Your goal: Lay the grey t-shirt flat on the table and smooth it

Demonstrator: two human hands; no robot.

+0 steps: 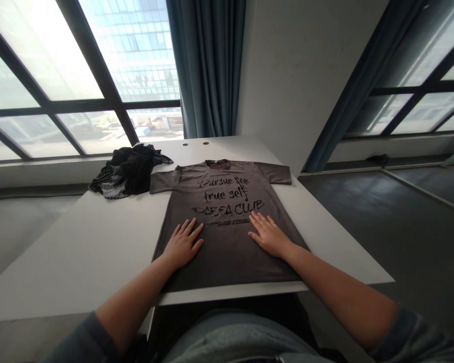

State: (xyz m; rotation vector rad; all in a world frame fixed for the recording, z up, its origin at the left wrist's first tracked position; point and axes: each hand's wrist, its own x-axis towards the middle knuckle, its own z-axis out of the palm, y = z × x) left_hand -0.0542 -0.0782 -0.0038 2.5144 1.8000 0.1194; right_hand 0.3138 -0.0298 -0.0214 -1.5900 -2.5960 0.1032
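Both hands rest on the shirt, palms down, fingers spread, well apart and not gripping. The left hand [183, 244] lies on the lower middle of a dark grey short-sleeved T-shirt [227, 257]; the right hand [269, 235] lies level with it, closer to the shirt's other side. Fingertips of both stop just below the main print.

The shirt lies flat and front up on a white desk [98, 252], collar pointing away from the person, hem near the desk's close edge, sleeves out to either side. Nothing lies on it except the hands.

A crumpled heap of black and grey striped cloth [130, 171] sits just beside the shirt's left sleeve, towards the far left of the desk. Two small round grommets [195, 143] are set near the far edge. Beyond the desk stand a tall gridded window [79, 75] and a teal curtain [208, 60]; a grey floor [382, 237] spreads to the right.

Shirt surface fairly smooth, with slight creases near the hem. Black brush-style lettering across the chest reads "Pursue the true self" above a larger, stylised "CLUB" line. Smaller print beneath is partly covered by the fingertips and too small to read.
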